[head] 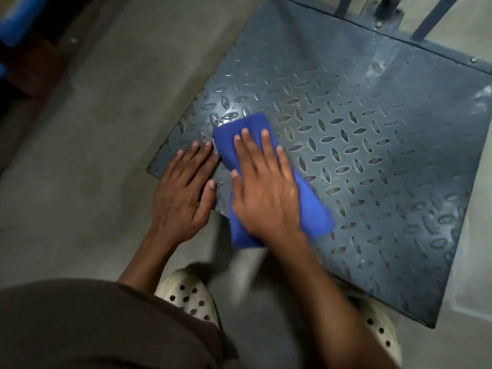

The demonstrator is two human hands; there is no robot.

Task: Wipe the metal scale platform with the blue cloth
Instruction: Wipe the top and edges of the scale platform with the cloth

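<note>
A dark metal scale platform (372, 145) with a raised diamond tread lies flat on the floor. A folded blue cloth (229, 139) lies on its near left corner and hangs a little over the front edge. My right hand (266, 193) presses flat on the cloth with straight, spread fingers. My left hand (183, 193) rests flat on the platform's left corner just beside the cloth, fingers straight, holding nothing.
Grey concrete floor (93, 155) surrounds the platform. The scale's upright post and blue braces (383, 12) rise at the far edge. My two perforated white shoes (189, 294) stand right in front of the platform. Dark furniture and something blue (16, 25) sit at the far left.
</note>
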